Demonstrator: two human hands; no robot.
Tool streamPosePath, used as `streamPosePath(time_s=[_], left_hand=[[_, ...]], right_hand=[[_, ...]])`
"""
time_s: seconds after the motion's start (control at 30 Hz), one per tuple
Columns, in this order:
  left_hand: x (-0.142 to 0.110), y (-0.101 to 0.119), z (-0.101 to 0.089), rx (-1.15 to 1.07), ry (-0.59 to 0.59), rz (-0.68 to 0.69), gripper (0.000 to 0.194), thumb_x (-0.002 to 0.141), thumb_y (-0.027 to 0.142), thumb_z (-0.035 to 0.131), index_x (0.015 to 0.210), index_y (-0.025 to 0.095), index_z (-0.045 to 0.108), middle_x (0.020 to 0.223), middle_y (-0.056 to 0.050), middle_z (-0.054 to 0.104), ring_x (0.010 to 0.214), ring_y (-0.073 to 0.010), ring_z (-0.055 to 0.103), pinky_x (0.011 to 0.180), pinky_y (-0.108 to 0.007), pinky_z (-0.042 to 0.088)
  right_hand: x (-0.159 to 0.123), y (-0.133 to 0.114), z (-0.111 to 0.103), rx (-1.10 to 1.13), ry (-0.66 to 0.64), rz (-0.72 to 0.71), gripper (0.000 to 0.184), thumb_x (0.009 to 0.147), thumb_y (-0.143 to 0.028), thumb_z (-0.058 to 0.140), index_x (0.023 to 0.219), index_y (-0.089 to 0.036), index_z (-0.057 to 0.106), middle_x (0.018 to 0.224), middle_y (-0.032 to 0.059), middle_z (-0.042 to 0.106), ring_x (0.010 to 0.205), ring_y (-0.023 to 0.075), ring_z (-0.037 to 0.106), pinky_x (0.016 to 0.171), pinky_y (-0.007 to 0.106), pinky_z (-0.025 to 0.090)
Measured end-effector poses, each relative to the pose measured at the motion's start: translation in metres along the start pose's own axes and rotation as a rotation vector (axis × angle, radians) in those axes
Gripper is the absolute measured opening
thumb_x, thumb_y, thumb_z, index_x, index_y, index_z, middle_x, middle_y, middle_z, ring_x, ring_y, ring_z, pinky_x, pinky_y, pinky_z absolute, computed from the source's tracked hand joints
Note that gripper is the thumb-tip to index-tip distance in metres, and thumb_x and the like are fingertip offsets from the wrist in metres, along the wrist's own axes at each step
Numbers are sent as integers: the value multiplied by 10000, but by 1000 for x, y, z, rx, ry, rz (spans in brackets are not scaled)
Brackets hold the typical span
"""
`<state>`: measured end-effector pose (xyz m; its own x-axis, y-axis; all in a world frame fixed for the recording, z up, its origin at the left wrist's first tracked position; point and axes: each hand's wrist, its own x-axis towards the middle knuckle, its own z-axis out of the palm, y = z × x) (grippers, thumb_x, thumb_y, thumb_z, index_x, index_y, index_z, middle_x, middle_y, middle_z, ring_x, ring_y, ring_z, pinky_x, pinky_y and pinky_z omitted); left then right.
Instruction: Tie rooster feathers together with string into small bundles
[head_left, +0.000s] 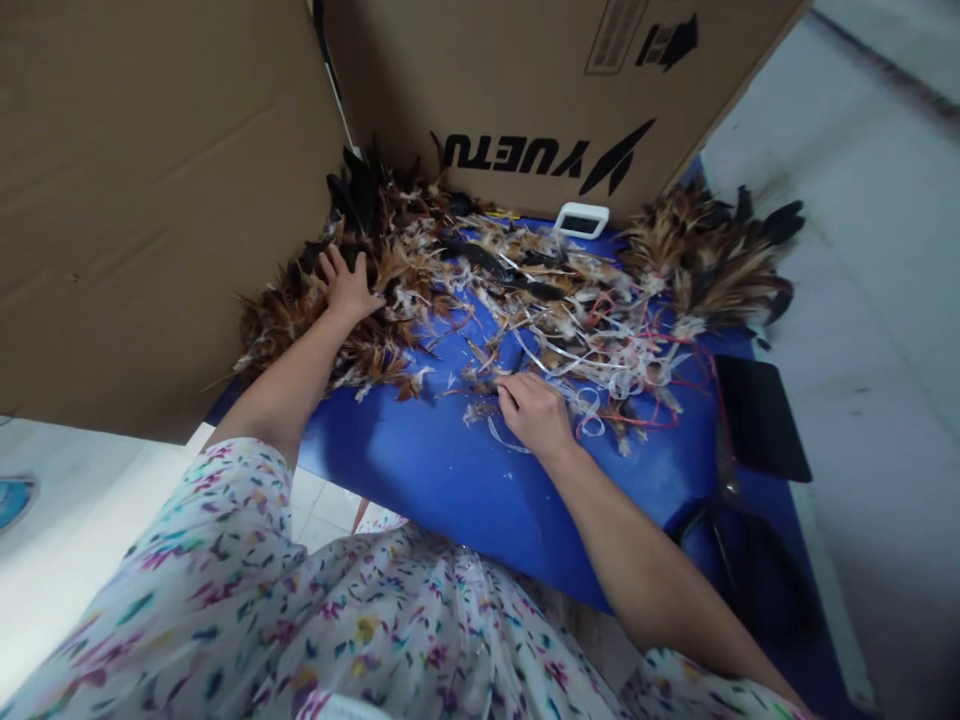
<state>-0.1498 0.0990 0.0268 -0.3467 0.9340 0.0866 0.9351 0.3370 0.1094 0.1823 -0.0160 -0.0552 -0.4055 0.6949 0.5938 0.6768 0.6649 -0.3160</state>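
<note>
My left hand (349,288) lies with its fingers spread on a thick heap of brown and black feathers (281,325) at the left of the blue tabletop. Near the middle, my right hand (534,408) is curled closed, low over the table. A small brown feather (484,385) shows at its fingertips, pinched as far as I can see; the palm side is hidden. Just beyond that hand, loose feathers lie tangled with white ribbon (626,375) and red string (660,424).
Large cardboard boxes (480,80) wall off the back and left. A white-framed device (581,220) stands by the back box. Another feather bunch (697,260) lies at the right. A black phone (761,415) and black-handled scissors (729,488) lie along the right edge.
</note>
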Motion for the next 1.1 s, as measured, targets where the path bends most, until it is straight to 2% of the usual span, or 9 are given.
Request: streamPosePath(time_s=[0.1, 0.17, 0.27, 0.37, 0.43, 0.53, 0.7, 0.9, 1.1], left_hand=[[13, -15, 0, -48, -42, -81, 1208, 578, 628, 820, 1578, 215, 282, 1682, -228, -8, 1534, -509, 50, 1153, -670, 272], [19, -23, 2, -75, -52, -123, 1152, 594, 530, 845, 1571, 225, 317, 1666, -238, 116, 1492, -490, 251, 1131, -587, 360], [25, -33, 5, -99, -18, -124, 877, 691, 329, 792, 1494, 195, 464, 1445, -231, 520, 1277, -405, 555, 1042, -501, 449], [30, -43, 4, -157, 77, -99, 527, 778, 204, 696, 1298, 143, 636, 1158, -140, 708, 1104, -288, 621, 1000, -439, 461], [35, -50, 3, -201, 131, -85, 376, 798, 140, 658, 1171, 122, 694, 1063, -80, 730, 991, -200, 597, 999, -396, 455], [43, -63, -2, -255, 186, -68, 295, 785, 61, 643, 1060, 122, 727, 978, -5, 722, 873, -119, 531, 1003, -329, 439], [54, -81, -11, -358, 308, -121, 247, 769, 5, 648, 977, 121, 713, 891, 39, 691, 802, -99, 481, 946, -312, 454], [61, -92, -19, -511, 423, -197, 217, 778, 5, 655, 957, 127, 666, 760, 80, 637, 714, -63, 458, 753, -232, 446], [64, -94, -28, -839, 479, -219, 177, 779, -14, 691, 907, 100, 643, 705, 96, 611, 678, -24, 455, 693, -181, 454]], right_hand=[[1, 0, 0, 22, 3, 13, 214, 944, -143, 491, 951, -188, 701, 905, 87, 760, 847, 236, 695, 822, 360, 556], [1, 0, 1, 27, 12, 12, 213, 940, -136, 493, 951, -185, 701, 904, 86, 759, 847, 235, 698, 819, 354, 559], [1, 0, 1, 25, 23, 10, 211, 936, -130, 496, 948, -178, 701, 902, 85, 757, 832, 233, 701, 807, 349, 562], [2, 0, 2, 27, 3, 36, 210, 937, -135, 496, 956, -188, 699, 918, 81, 756, 843, 228, 705, 814, 345, 560], [2, 0, 2, 36, -14, 62, 210, 936, -139, 497, 959, -195, 697, 924, 78, 754, 851, 225, 706, 818, 341, 558], [2, 0, 2, 50, -31, 84, 208, 932, -142, 498, 959, -197, 696, 918, 79, 748, 847, 225, 705, 807, 341, 555], [2, 0, 3, 65, -30, 99, 212, 932, -143, 493, 945, -202, 696, 908, 78, 743, 850, 221, 706, 805, 339, 555], [3, 0, 3, 49, -33, 100, 203, 931, -142, 506, 946, -198, 700, 910, 74, 745, 857, 216, 717, 811, 329, 562], [3, 0, 3, 69, -36, 104, 203, 933, -141, 508, 964, -188, 703, 929, 75, 745, 863, 215, 718, 815, 325, 563]])
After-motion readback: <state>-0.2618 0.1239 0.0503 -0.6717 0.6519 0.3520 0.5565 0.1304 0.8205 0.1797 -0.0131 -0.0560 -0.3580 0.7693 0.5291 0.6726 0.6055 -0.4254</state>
